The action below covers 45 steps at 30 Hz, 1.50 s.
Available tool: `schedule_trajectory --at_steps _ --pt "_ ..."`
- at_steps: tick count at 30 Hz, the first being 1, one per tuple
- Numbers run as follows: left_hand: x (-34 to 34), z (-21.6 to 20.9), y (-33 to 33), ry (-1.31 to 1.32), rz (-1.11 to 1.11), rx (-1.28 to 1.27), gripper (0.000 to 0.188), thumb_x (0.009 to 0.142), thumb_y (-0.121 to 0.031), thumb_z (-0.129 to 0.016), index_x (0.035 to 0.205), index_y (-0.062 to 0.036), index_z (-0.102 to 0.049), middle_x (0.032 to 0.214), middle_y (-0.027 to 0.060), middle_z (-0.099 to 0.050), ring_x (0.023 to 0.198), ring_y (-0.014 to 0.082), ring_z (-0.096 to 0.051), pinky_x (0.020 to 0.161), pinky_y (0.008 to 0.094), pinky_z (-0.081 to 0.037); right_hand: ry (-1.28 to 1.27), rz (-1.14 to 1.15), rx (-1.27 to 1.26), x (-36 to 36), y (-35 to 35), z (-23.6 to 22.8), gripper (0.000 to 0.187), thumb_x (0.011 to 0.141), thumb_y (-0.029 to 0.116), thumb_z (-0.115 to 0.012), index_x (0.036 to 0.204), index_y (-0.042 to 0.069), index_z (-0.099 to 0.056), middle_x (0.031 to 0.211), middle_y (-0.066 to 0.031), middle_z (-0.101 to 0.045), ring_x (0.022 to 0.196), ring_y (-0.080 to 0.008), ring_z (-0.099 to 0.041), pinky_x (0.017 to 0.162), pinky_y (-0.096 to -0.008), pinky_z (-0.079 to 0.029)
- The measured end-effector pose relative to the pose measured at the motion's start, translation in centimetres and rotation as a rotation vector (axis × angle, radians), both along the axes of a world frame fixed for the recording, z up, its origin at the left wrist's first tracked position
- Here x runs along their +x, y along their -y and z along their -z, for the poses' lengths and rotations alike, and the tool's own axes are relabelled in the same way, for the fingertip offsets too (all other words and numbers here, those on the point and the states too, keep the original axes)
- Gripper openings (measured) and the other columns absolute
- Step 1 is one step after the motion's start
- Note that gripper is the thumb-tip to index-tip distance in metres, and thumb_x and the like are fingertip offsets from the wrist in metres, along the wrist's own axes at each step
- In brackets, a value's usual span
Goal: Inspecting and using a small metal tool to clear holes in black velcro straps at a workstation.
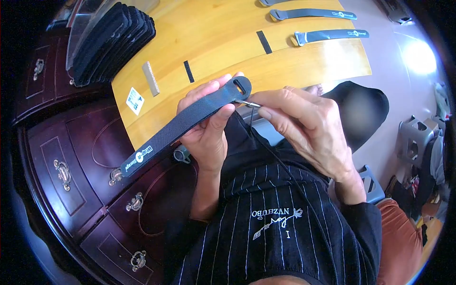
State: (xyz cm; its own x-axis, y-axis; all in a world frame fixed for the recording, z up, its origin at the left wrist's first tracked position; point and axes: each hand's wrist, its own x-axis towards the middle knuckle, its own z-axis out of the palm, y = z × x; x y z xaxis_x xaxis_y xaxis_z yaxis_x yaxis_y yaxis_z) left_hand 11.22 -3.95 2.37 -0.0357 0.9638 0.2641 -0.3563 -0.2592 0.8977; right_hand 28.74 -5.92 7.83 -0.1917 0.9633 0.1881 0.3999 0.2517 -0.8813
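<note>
My left hand (207, 137) is closed on a dark grey hook-and-loop strap (185, 118), pinching it below its slotted, rounded end. The strap's long tail slants down to the left, with pale lettering near its tip. Between the thumb and fingers of my right hand (311, 126) is a slim pointed metal tool (249, 103), its exact kind unclear. Its tip meets the strap just under the slotted end. A thin dark cord (251, 121) hangs below the tool; where its upper end attaches is hard to make out.
Two similar straps (316, 14) (332, 35) lie at the far right of the yellow wooden table (213, 28). A stack of black straps (114, 45) stands far left. Black strips (189, 71), a grey strip (151, 78) and a white label (135, 100) lie nearer. Dark drawers (71, 175) flank the left; a grey stool (418, 137) stands right.
</note>
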Motion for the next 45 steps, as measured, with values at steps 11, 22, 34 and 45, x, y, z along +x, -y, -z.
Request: schedule_trajectory --at_steps 11,22,34,45 --pt "0.17 0.17 -0.11 -0.072 -0.006 0.019 0.037 0.081 -0.001 -0.068 0.113 0.0034 -0.051 0.114 0.0242 -0.059 0.105 0.0318 -0.061 0.088 0.0365 -0.054 0.055 -0.020 -0.004 0.14 -0.01 0.31 0.017 0.088 0.015 -0.060 0.101 0.004 -0.063 0.085 -0.0127 -0.065 0.075 -0.0296 -0.065 0.066 -0.0355 -0.051" --pt "0.47 0.16 -0.02 -0.027 -0.012 0.014 0.037 0.080 0.004 -0.067 0.113 0.0039 -0.050 0.112 0.0244 -0.059 0.104 0.0311 -0.061 0.091 0.0386 -0.052 0.056 -0.019 0.029 0.25 -0.04 0.42 0.018 0.088 0.016 -0.060 0.103 0.006 -0.064 0.082 -0.0117 -0.064 0.073 -0.0296 -0.064 0.064 -0.0361 -0.051" --pt "0.25 0.62 -0.05 -0.069 -0.031 0.060 0.037 0.081 0.003 -0.067 0.113 0.0039 -0.050 0.112 0.0238 -0.058 0.102 0.0299 -0.061 0.090 0.0384 -0.052 0.073 -0.025 0.007 0.17 -0.12 0.25 0.018 0.088 0.016 -0.060 0.102 0.006 -0.064 0.081 -0.0117 -0.063 0.072 -0.0295 -0.064 0.063 -0.0356 -0.051" --pt "0.31 0.52 -0.19 -0.177 -0.037 0.127 0.036 0.082 0.003 -0.066 0.114 0.0036 -0.048 0.113 0.0239 -0.058 0.104 0.0333 -0.060 0.094 0.0437 -0.049 0.034 0.012 -0.009 0.02 -0.04 0.44 0.018 0.087 0.016 -0.060 0.103 0.007 -0.064 0.082 -0.0120 -0.063 0.072 -0.0298 -0.064 0.062 -0.0364 -0.051"
